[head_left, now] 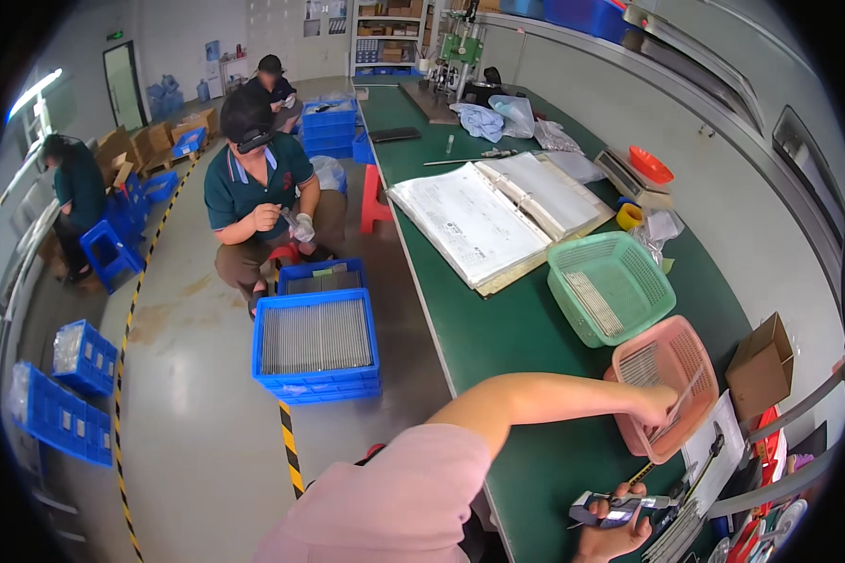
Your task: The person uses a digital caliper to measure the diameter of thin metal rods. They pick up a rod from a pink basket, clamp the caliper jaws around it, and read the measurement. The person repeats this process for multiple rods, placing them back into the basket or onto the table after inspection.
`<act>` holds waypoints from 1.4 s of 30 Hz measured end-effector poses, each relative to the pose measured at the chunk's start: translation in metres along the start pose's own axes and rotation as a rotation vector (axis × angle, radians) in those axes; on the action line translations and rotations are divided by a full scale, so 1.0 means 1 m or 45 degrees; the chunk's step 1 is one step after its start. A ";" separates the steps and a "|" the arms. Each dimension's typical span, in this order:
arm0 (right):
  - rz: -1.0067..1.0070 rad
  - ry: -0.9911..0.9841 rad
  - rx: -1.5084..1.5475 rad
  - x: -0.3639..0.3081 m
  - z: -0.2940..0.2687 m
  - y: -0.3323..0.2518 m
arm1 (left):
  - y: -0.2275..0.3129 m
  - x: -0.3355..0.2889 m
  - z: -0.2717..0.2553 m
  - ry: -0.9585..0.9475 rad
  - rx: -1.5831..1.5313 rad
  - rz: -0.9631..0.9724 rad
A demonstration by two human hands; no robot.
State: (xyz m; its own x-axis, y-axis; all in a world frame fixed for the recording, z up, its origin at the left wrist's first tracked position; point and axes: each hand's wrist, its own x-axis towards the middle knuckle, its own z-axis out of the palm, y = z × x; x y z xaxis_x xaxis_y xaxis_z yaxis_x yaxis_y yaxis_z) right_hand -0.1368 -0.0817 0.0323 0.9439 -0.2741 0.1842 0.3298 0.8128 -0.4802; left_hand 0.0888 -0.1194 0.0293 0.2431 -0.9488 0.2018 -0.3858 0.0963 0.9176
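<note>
My left arm, in a pink sleeve, stretches across the green table, and my left hand (655,405) is in the pink basket (620,427). Its fingers are closed on a thin metal rod (691,387) that slants up past them. More thin rods (640,366) lie inside this basket, partly covered by the hand. Nearer to me, my right hand (612,537) grips a grey digital micrometer (620,511) at the table's near side. Beyond the pink basket stands a green basket (662,298) with a row of similar pale rods (593,302).
An open binder (479,220) lies on the table, with a scale (620,178) behind it. A cardboard box (760,366) and several long thin tools (676,535) are at the right. Left of the table, a co-worker (268,178) sits behind blue crates (316,385) of rods.
</note>
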 end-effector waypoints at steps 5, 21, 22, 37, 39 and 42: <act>0.033 -0.034 0.064 -0.002 0.009 0.003 | 0.034 -0.057 -0.009 0.349 -0.783 0.044; -0.036 0.201 -0.259 -0.003 -0.007 -0.001 | 0.016 -0.119 0.049 0.021 -1.059 0.081; -0.020 0.176 -0.244 -0.002 -0.005 0.000 | 0.014 -0.121 0.052 0.020 -1.073 0.117; 0.022 0.312 -0.298 0.003 -0.015 0.002 | 0.011 -0.131 0.039 0.115 -0.925 -0.114; -0.074 0.393 -0.294 0.008 -0.012 -0.014 | 0.004 -0.130 0.044 0.032 -1.107 -0.141; -0.169 0.593 -0.213 0.003 -0.014 -0.036 | 0.015 -0.131 0.047 -0.090 -1.164 -0.218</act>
State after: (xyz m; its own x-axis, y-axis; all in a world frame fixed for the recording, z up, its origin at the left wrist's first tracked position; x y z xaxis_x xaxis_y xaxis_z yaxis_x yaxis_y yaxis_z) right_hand -0.1457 -0.1191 0.0387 0.7891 -0.6003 -0.1307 0.4097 0.6727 -0.6161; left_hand 0.0090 -0.0075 0.0002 0.1658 -0.9851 0.0451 0.5079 0.1245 0.8523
